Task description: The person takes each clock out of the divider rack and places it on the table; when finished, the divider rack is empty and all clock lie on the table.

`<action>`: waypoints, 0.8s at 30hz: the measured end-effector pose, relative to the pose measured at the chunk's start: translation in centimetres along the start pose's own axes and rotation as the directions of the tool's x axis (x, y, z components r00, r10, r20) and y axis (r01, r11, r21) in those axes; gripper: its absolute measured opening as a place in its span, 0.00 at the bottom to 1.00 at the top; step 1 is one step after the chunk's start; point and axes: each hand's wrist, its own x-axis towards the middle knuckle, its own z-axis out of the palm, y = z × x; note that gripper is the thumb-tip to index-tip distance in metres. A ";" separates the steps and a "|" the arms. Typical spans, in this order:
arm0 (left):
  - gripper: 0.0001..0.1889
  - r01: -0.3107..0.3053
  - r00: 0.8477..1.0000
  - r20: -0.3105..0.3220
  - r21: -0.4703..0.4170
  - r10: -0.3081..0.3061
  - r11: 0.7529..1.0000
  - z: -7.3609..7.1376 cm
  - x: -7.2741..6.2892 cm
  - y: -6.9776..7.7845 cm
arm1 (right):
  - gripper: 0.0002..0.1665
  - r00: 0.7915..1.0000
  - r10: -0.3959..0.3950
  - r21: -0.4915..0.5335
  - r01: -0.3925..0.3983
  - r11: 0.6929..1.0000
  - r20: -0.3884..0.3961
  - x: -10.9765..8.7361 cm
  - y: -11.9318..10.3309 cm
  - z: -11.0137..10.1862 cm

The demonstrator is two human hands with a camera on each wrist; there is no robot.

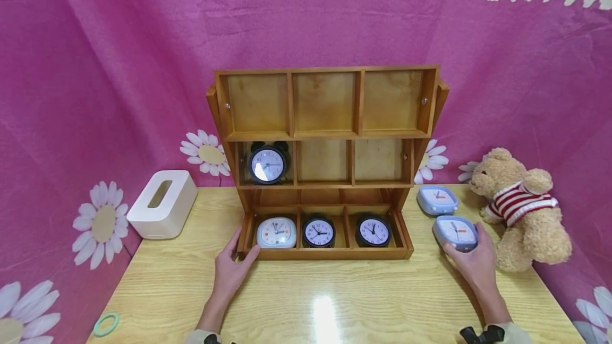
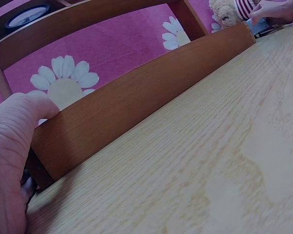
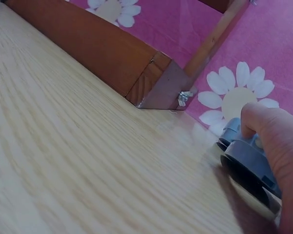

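Observation:
A wooden shelf [image 1: 330,254] with three tiers of compartments stands at the middle of the table. My left hand [image 1: 230,268] grips its lower left corner, thumb over the front board [image 2: 136,92] and fingers along the side. On the right, my right hand [image 1: 479,264] holds a blue alarm clock [image 1: 455,231] between thumb and fingers, the dial facing up. In the right wrist view this clock [image 3: 251,163] tilts, with a shadow on the table beneath it. Just behind it lies a second blue alarm clock [image 1: 437,200].
In the bottom tier sit a white clock [image 1: 277,232] and two black clocks [image 1: 319,232] [image 1: 373,231]. A black twin-bell clock [image 1: 268,164] occupies the middle tier's left compartment. A teddy bear [image 1: 526,206] is at right, a white tissue box [image 1: 179,206] and green ring [image 1: 105,324] at left.

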 end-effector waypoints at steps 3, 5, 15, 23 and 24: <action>0.39 -0.005 1.000 -0.002 -0.001 0.005 1.000 0.1 0.1 0.0 | 0.53 1.000 -0.002 0.003 0.002 1.000 -0.003 0.0 -0.3 0.0; 0.39 -0.005 1.000 -0.003 0.000 0.005 1.000 0.1 0.1 -0.1 | 0.54 1.000 -0.004 0.011 0.004 1.000 -0.012 0.0 -0.4 0.0; 0.39 -0.006 1.000 -0.003 0.025 0.007 1.000 0.2 0.1 0.0 | 0.53 0.994 -0.035 0.104 0.046 0.993 -0.104 0.4 -3.4 -0.7; 0.40 0.004 1.000 -0.001 0.010 -0.004 1.000 0.2 0.1 -0.1 | 0.49 0.956 -0.164 0.237 0.222 0.946 -0.243 0.7 -7.8 -0.9; 0.40 0.003 1.000 -0.001 0.007 -0.003 1.000 0.2 0.1 -0.1 | 0.49 0.951 -0.173 0.256 0.239 0.937 -0.256 0.6 -8.5 -0.8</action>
